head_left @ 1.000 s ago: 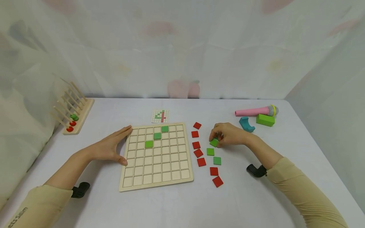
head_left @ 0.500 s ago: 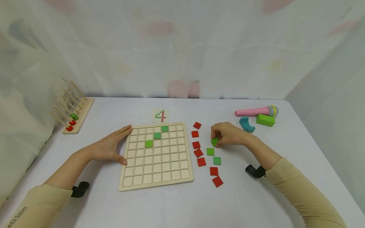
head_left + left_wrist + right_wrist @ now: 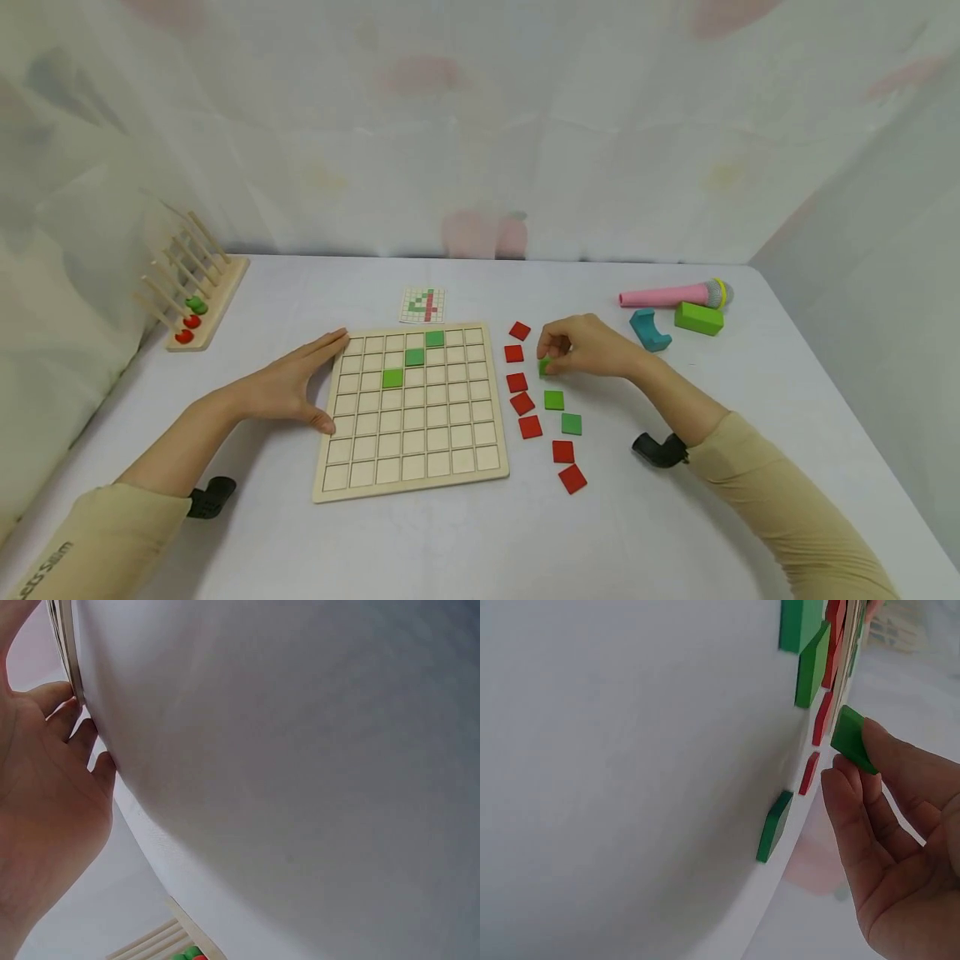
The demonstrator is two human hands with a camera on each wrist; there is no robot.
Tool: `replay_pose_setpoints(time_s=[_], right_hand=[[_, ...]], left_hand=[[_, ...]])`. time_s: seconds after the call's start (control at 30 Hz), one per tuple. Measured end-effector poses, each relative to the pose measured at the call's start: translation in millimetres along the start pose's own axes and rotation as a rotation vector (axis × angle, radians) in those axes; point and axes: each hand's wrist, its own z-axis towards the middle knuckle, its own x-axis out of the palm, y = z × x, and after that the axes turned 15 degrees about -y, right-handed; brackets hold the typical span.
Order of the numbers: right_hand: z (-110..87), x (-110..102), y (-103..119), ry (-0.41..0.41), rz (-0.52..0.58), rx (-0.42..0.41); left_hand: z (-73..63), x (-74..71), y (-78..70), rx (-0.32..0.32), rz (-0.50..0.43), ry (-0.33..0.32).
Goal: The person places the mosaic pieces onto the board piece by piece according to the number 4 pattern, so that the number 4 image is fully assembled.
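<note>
My left hand (image 3: 277, 387) lies with fingers spread at the left edge of a wooden grid board (image 3: 412, 443), thumb and fingertips touching its rim. Three green tiles sit in the board's upper squares in a diagonal, one being the lowest green tile (image 3: 392, 378). Between thumb and fingers, my right hand (image 3: 588, 346) pinches a green square tile (image 3: 851, 739), raised off the table to the right of the board. Another, darker green tile (image 3: 775, 826) lies on the cloth beneath that hand, hidden in the head view.
Several red tiles (image 3: 530, 427) and two green tiles (image 3: 554, 400) lie right of the board. A small pattern card (image 3: 422, 306) is behind it. Back right are a pink toy microphone (image 3: 667, 296), a green block (image 3: 698, 318) and a teal arch (image 3: 649, 331); a peg rack (image 3: 217, 296) stands left.
My right hand has picked up the green tile from the cloth and moved it slightly left, toward the red tiles. The left hand stays at the board's edge.
</note>
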Motion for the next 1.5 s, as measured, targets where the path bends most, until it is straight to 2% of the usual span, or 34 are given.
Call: replay_pose_setpoints(time_s=[0.33, 0.5, 0.7, 0.97, 1.37, 1.5], right_hand=[[13.9, 17.7, 23.6, -0.053, 0.09, -0.017], [23.7, 25.4, 37.1, -0.063, 0.152, -0.047], [38.5, 36.7, 54.1, -0.066, 0.174, -0.062], [55.2, 48.0, 79.7, -0.043, 0.208, -0.116], [82.0, 73.7, 106.4, 0.011, 0.24, -0.096], [86.7, 81.2, 113.9, 0.02, 0.225, -0.118]], left_hand=[[1.2, -0.6, -3.7, 0.0, -0.002, 0.006], [2.7, -0.5, -3.3, 0.006, 0.005, 0.008], [3.9, -1.2, -3.0, 0.008, -0.001, 0.009], [4.2, 0.4, -1.3, 0.009, -0.004, 0.007], [3.1, -1.5, -1.4, 0.002, 0.002, 0.003], [2.9, -1.2, -1.6, 0.002, -0.008, 0.006]])
